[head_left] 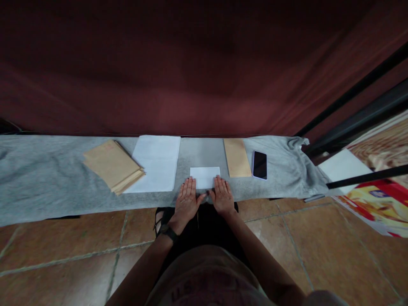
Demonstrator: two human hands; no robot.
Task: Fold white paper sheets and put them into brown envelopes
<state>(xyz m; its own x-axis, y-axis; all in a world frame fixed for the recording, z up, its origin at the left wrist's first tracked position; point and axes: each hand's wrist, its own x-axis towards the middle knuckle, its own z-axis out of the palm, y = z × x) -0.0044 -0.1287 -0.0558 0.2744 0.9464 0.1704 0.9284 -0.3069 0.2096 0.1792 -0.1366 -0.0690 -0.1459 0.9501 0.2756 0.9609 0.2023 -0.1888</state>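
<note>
A small white sheet of paper (205,175), perhaps folded, lies on the grey cloth in front of me. My left hand (187,199) rests flat at its lower left corner, fingers stretched out and thumb pointing inward. At the lower right corner my right hand (222,196) lies flat in the same way, fingertips on or just beside the paper. The two thumbs nearly meet below its near edge. A brown envelope (237,157) lies to the right of the paper. On the left are larger white sheets (159,159), partly covered by a stack of brown envelopes (111,163).
A phone (259,165) lies right of the single envelope. Grey cloth (47,178) covers the narrow bench. Behind it hangs a dark red curtain (191,85). Black metal bars (357,93) and a printed red and yellow box (379,204) stand at the right.
</note>
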